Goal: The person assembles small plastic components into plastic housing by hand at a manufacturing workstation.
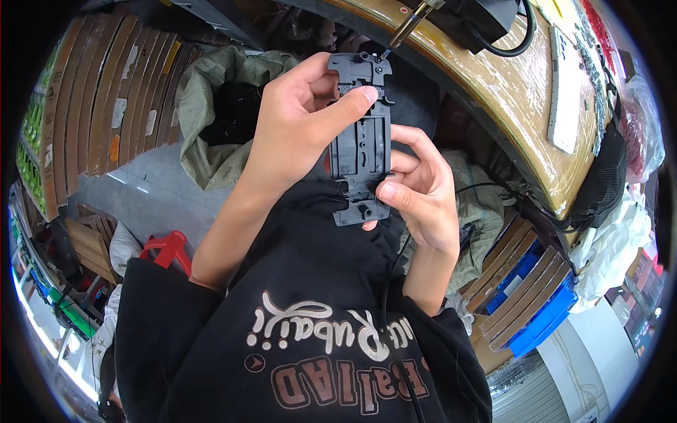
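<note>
A long black plastic chassis-like part (361, 144), with moulded slots, posts and screw holes, is held upright before my chest. My left hand (303, 116) grips its upper half, thumb pressed flat across the face and fingers behind. My right hand (427, 190) pinches its lower right edge, thumb on the front and fingers curled round the back. At the top right corner of the part, the tip of a metal screwdriver bit (405, 32) meets or nearly meets a small screw post; whether it touches I cannot tell. The fingertips behind the part are mostly hidden.
A plastic-covered workbench (465, 63) curves along the right, bearing a black device (486, 25) with a cable and a pale strip (563, 95). An open woven sack (197, 134) and stacked cardboard (106, 99) stand left, near a red stool (168, 248). Blue bins (543, 317) sit lower right.
</note>
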`<state>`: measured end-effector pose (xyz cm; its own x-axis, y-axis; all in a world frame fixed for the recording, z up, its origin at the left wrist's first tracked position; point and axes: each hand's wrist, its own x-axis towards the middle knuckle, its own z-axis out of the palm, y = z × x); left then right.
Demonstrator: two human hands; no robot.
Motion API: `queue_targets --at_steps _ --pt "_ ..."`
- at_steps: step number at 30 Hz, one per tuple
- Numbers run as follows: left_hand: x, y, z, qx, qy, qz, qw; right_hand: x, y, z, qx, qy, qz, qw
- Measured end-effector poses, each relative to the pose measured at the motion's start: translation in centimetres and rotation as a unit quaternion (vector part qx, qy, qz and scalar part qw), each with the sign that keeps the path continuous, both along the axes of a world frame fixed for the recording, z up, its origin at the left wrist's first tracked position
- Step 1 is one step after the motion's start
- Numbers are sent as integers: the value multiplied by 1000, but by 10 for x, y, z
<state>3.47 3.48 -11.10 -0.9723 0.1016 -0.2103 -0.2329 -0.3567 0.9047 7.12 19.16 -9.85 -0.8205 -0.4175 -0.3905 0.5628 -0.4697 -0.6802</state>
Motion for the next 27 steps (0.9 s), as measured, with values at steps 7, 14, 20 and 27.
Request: queue_targets --at_steps 7,14,20,27 --pt "-1 1 2 -8 4 4 1000 1 0 1 -2 2 -3 1000" --pt "-2 1 5 -23 10 0 1000 0 0 -1 -11 2 -3 1000" --pt "-3 -1 4 -33 19 -8 999 -1 0 -5 -22 -6 -1 1000" --pt "-5 -4 -5 -28 5 -17 999 -2 -4 -10 4 -6 -1 1000"
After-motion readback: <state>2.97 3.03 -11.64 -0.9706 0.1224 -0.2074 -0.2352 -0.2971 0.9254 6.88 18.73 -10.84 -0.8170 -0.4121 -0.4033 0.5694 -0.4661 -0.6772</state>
